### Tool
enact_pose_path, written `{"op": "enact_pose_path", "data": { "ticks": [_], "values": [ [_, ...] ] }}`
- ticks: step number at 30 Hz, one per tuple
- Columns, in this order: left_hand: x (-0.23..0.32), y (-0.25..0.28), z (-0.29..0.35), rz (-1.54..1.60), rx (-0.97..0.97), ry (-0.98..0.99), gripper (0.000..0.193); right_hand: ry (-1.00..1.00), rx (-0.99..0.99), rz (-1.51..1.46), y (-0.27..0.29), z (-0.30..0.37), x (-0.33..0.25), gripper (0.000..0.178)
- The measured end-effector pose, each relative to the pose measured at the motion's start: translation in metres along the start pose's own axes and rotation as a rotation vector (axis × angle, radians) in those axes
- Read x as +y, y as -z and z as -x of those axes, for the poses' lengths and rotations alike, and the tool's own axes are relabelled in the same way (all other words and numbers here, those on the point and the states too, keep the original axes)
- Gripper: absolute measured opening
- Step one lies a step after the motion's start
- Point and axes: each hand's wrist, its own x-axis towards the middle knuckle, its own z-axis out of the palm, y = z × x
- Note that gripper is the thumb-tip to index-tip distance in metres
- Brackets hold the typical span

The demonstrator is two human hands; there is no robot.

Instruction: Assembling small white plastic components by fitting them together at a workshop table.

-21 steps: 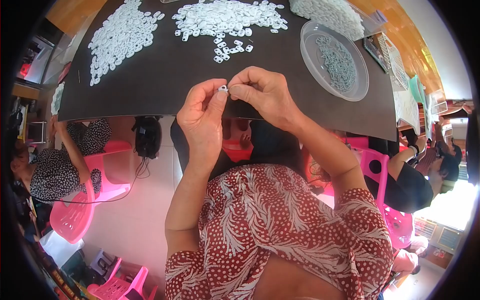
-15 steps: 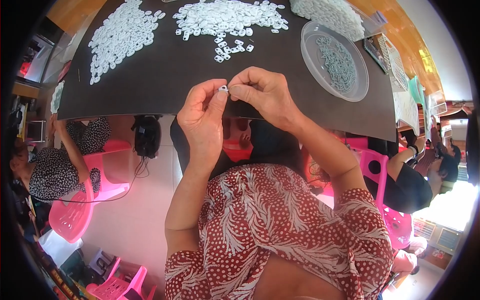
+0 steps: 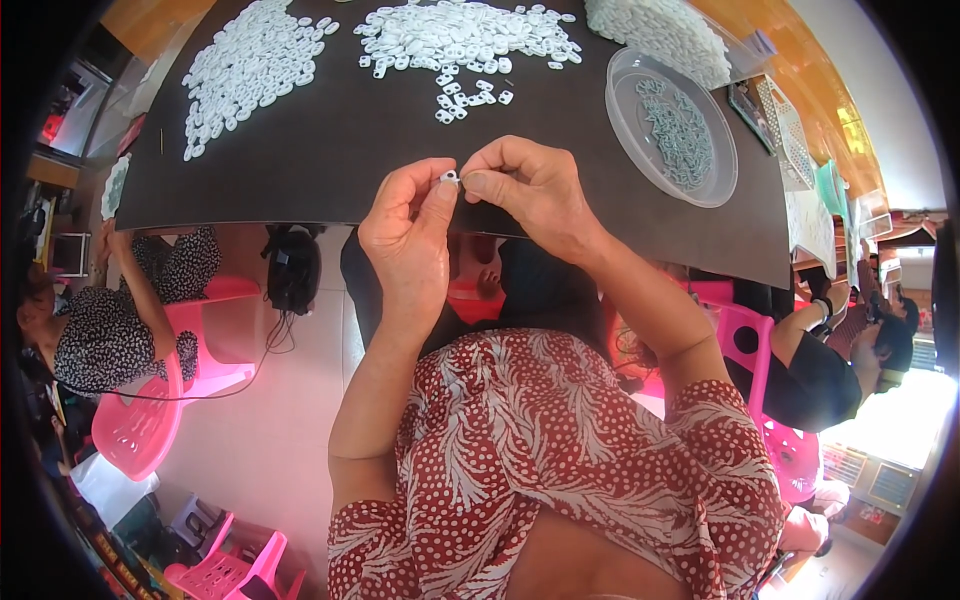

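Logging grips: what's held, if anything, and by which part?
Left hand: a small white piece, by the part under the thumb. Right hand: cannot tell.

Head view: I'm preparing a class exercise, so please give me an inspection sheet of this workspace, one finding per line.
Surface: dark table, piles toward its far side.
Work items: small white piece at the fingertips; left pile and centre pile, both white; grey pieces in clear round tray.
Clutter: white perforated basket, right of the tray.
Hands: left hand pinches the piece; right hand pinched beside it, contents unclear.
Cables: dark cable, lower left.
Surroundings: pink chairs, people both sides.
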Motion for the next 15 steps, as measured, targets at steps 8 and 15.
{"op": "enact_pose_path", "data": {
  "ticks": [8,15],
  "values": [
    [-0.0043,0.0026,0.0022,-0.227,0.011,-0.144,0.015,-0.027,0.002,0.035,-0.0028,0.0007,-0.0013,0.014],
    [-0.0064,-0.0006,0.0043,-0.468,0.038,-0.338,0.012,-0.056,0.012,0.067,-0.0081,0.0010,-0.0019,0.013]
  ]
}}
